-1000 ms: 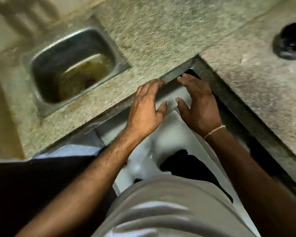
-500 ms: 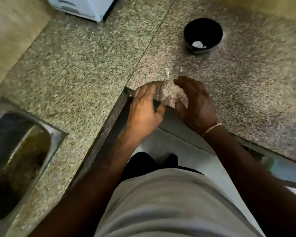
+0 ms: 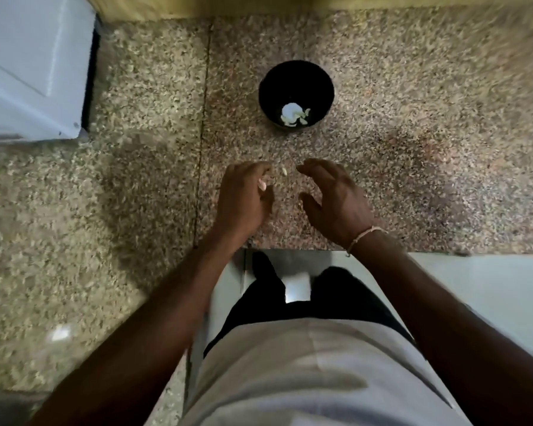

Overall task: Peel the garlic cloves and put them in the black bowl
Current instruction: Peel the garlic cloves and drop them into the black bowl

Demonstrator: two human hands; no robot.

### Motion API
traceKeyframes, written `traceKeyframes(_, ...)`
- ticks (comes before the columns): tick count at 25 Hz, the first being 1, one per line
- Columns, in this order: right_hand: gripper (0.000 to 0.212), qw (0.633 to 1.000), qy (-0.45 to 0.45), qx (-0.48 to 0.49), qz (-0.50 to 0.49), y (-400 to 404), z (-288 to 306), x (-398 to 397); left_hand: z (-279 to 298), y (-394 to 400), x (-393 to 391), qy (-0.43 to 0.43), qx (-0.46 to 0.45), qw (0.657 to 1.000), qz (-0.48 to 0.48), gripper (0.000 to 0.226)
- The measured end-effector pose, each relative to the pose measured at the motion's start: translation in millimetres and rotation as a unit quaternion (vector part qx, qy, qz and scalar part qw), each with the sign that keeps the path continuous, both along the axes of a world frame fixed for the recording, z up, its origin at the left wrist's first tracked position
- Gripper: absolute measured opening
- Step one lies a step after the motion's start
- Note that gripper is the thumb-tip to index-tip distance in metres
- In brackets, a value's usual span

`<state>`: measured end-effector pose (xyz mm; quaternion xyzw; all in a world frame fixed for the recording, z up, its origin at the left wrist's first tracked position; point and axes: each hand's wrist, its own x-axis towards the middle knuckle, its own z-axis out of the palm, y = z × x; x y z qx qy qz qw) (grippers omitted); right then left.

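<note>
I am looking down at a speckled granite counter (image 3: 413, 179). My left hand (image 3: 243, 198) is hovering at the centre of the frame with its fingers curled, pinching a pale garlic clove (image 3: 262, 185) at the fingertips. My right hand (image 3: 336, 198) is hanging just to the right of it, fingers loosely bent and holding nothing. A second small garlic clove (image 3: 284, 170) is lying on the counter between the two hands. The black bowl (image 3: 296, 95) is sitting above them, upper centre of the frame, with white peeled garlic (image 3: 293, 114) resting inside. A white appliance (image 3: 31, 69) is filling the upper left corner.
</note>
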<state>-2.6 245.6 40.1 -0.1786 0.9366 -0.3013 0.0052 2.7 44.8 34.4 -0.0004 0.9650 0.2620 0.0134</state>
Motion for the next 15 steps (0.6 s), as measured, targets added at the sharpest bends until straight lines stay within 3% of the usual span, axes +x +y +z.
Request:
traceKeyframes(6,0.041,0.996,-0.05,-0.015,-0.075,-6,-16,-28,-24,9,-64,-0.066,-0.05,0.991,-0.109,0.044)
traceKeyframes(15,0.037,0.995,-0.082,-0.016,-0.058,-1,-36,-58,-49,13,-75,-0.043,-0.09,0.988,-0.118,0.016)
